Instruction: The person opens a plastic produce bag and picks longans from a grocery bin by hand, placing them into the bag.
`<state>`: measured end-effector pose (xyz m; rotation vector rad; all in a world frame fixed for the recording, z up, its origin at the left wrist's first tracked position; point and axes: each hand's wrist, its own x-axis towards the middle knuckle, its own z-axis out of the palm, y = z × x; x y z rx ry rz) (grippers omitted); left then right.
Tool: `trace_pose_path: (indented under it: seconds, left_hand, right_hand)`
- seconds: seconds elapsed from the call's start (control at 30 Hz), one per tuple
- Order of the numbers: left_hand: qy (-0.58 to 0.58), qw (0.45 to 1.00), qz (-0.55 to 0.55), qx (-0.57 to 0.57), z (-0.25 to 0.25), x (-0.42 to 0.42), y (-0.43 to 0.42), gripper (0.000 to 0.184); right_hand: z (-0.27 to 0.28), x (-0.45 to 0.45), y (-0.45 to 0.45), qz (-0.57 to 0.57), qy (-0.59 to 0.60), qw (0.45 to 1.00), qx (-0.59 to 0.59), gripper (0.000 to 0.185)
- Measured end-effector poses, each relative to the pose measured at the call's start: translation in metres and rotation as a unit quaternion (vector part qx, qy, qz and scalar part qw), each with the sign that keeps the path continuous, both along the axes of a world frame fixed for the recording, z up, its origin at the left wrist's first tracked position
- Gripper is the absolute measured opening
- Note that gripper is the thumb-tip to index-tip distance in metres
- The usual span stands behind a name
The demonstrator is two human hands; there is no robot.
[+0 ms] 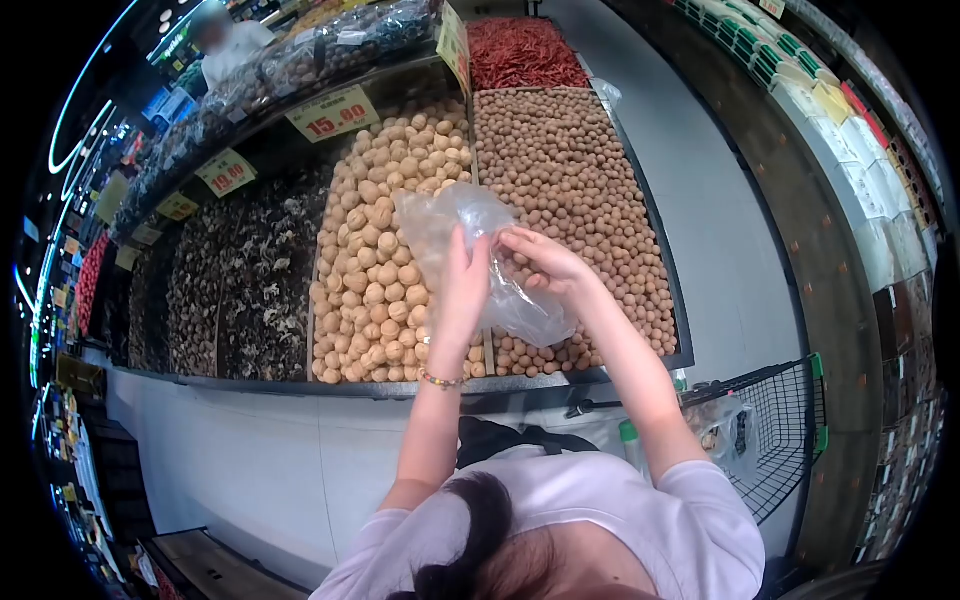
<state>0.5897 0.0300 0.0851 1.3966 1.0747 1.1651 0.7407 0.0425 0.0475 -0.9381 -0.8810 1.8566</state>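
A clear plastic bag [530,312] hangs above the bulk bins, looking thin and crumpled. My left hand [464,280], with a beaded bracelet at the wrist, grips the bag from its left side with fingers pointing away from me. On the other side, my right hand [545,262] has curled fingers pinching the bag near its upper part. Whether anything lies inside the bag I cannot tell. Under my left hand is a bin of pale walnuts [375,290]. Beneath my right hand spreads a bin of small round brown dried fruits or nuts [575,170].
Dried red chillies [525,55] fill the far bin. Dark dried goods [265,270] lie left of the walnuts, below price signs [332,113]. A shopping cart [775,430] with bagged items stands at my right. A person [232,45] is beyond the display.
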Motion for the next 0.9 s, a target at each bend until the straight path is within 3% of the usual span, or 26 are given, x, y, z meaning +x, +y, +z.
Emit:
trace_pose_path:
  seconds: [0.07, 0.13, 0.17, 0.23, 0.3, 0.37, 0.43, 0.5, 0.6, 0.67, 0.7, 0.8, 0.87, 0.9]
  left_hand:
    - [0.077, 0.997, 0.000, -0.007, 0.003, -0.007, 0.001, 0.038]
    - [0.181, 0.982, 0.002, 0.056, 0.001, -0.004, -0.002, 0.039]
    - [0.231, 0.969, 0.002, 0.087, 0.000, -0.002, -0.006, 0.039]
    - [0.173, 0.979, -0.029, 0.102, 0.007, 0.003, -0.021, 0.036]
    - [0.102, 0.992, -0.043, 0.065, 0.029, 0.002, -0.040, 0.034]
    - [0.018, 0.999, -0.042, -0.029, 0.062, -0.006, -0.061, 0.032]
    - [0.022, 1.000, -0.022, 0.004, 0.071, -0.024, -0.064, 0.033]
    - [0.026, 0.999, 0.006, 0.026, 0.078, -0.040, -0.063, 0.025]
    - [0.004, 0.999, 0.051, 0.020, 0.085, -0.056, -0.067, 0.009]
    - [-0.059, 0.995, 0.076, -0.003, 0.086, -0.062, -0.069, 0.013]
    - [-0.060, 0.987, 0.146, 0.042, 0.081, -0.056, -0.066, 0.023]
    - [-0.035, 0.976, 0.213, -0.023, 0.069, -0.068, -0.051, 0.028]
    - [-0.036, 0.970, 0.232, -0.057, 0.068, -0.071, -0.049, 0.035]
    - [-0.042, 0.969, 0.239, -0.054, 0.064, -0.071, -0.045, 0.035]
  right_hand:
    - [-0.015, -0.009, 0.006, 0.017, -0.077, 0.997, 0.000, 0.028]
    - [-0.037, -0.021, 0.020, 0.043, -0.194, 0.979, 0.039, 0.031]
    - [-0.085, -0.031, 0.047, 0.039, -0.221, 0.968, 0.114, 0.037]
    - [-0.091, -0.037, 0.062, 0.002, -0.279, 0.935, 0.219, 0.037]
    - [-0.078, -0.036, 0.068, -0.039, -0.383, 0.861, 0.331, 0.038]
    - [-0.062, -0.028, 0.060, -0.058, -0.467, 0.788, 0.397, 0.039]
    - [-0.044, -0.022, 0.050, -0.061, -0.506, 0.744, 0.431, 0.039]
    - [-0.016, -0.018, 0.031, -0.026, -0.503, 0.758, 0.415, 0.040]
    - [0.073, -0.026, -0.007, 0.087, -0.457, 0.831, 0.305, 0.038]
    - [0.079, -0.027, -0.013, 0.114, -0.549, 0.722, 0.405, 0.037]
    - [0.081, -0.027, -0.016, 0.127, -0.589, 0.659, 0.451, 0.037]
    - [0.099, -0.011, -0.040, 0.087, -0.400, 0.736, 0.539, 0.031]
    - [0.127, 0.014, -0.039, 0.141, -0.273, 0.840, 0.448, 0.032]
    - [0.131, 0.031, -0.033, 0.103, -0.260, 0.887, 0.368, 0.030]
